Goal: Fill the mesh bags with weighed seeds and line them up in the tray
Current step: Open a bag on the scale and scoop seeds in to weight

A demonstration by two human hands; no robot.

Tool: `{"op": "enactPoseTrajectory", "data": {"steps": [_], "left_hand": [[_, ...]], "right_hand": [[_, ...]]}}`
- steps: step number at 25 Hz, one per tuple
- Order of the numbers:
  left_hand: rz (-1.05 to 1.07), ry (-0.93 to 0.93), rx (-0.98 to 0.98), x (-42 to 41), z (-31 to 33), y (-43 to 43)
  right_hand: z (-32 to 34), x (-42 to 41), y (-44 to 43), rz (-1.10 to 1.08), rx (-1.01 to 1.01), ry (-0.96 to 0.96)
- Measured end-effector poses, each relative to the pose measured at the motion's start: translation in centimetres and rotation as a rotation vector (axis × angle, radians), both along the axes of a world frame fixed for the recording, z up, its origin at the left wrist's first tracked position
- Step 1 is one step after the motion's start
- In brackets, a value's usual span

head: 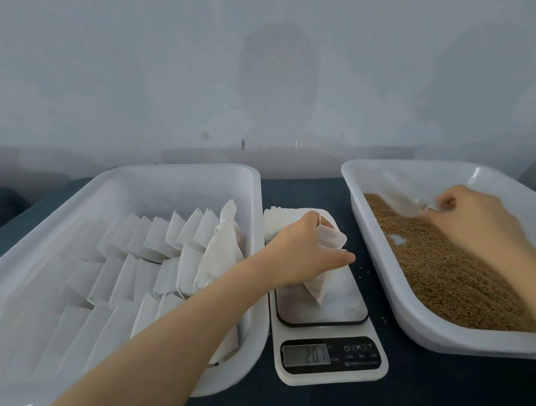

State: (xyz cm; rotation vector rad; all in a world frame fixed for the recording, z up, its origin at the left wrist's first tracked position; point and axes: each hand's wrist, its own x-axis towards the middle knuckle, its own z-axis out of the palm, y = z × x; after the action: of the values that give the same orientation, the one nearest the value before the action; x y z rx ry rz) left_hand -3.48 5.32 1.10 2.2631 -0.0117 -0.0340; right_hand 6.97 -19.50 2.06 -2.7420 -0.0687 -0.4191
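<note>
Fig. 1. My left hand (305, 250) grips a white mesh bag (319, 284), held tilted on the scale (340, 306) between two white trays. My right hand (474, 220) pinches a clear scoop (408, 205) over the seeds (439, 266) in the right tray (447, 339). Bags (159, 261) stand in rows in the left tray (174, 175).

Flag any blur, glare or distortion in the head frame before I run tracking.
Head view: scale display soft, digits unsure. Head view: right hand and its scoop motion-smeared; left hand on the mesh bag sharper. Head view: wide lens bows the bag tray rim; small glare on the seed tray rim; filled bags wash out leftward.
</note>
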Motion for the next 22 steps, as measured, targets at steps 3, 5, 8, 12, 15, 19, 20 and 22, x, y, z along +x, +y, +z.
{"op": "enactPoseTrajectory", "data": {"steps": [3, 5, 8, 12, 15, 19, 20, 22], "left_hand": [[-0.001, 0.012, 0.011, 0.03, 0.03, -0.08], [-0.002, 0.005, 0.012, -0.05, 0.03, -0.04], [-0.001, 0.000, 0.002, -0.06, 0.05, 0.02], [-0.003, 0.003, -0.024, -0.07, 0.07, 0.11], [-0.011, -0.008, -0.040, -0.17, 0.29, 0.14], [-0.009, -0.004, -0.067, -0.20, 0.53, 0.12], [-0.010, -0.001, -0.064, -0.22, 0.53, 0.11], [-0.011, 0.004, -0.057, -0.23, 0.46, 0.10]], "right_hand": [[-0.21, 0.40, -0.55, -0.009, -0.030, 0.004], [-0.28, 0.27, -0.42, -0.013, -0.155, -0.020], [-0.18, -0.12, -0.58, -0.071, -0.299, -0.104], [-0.11, -0.27, -0.57, -0.154, -0.401, 0.033], [-0.25, -0.22, -0.20, -0.144, -0.334, 0.082], [-0.23, -0.34, 0.04, -0.165, -0.375, 0.077], [-0.12, -0.39, 0.06, -0.188, -0.408, 0.074], [0.07, -0.55, 0.10, -0.223, -0.492, 0.052]]}}
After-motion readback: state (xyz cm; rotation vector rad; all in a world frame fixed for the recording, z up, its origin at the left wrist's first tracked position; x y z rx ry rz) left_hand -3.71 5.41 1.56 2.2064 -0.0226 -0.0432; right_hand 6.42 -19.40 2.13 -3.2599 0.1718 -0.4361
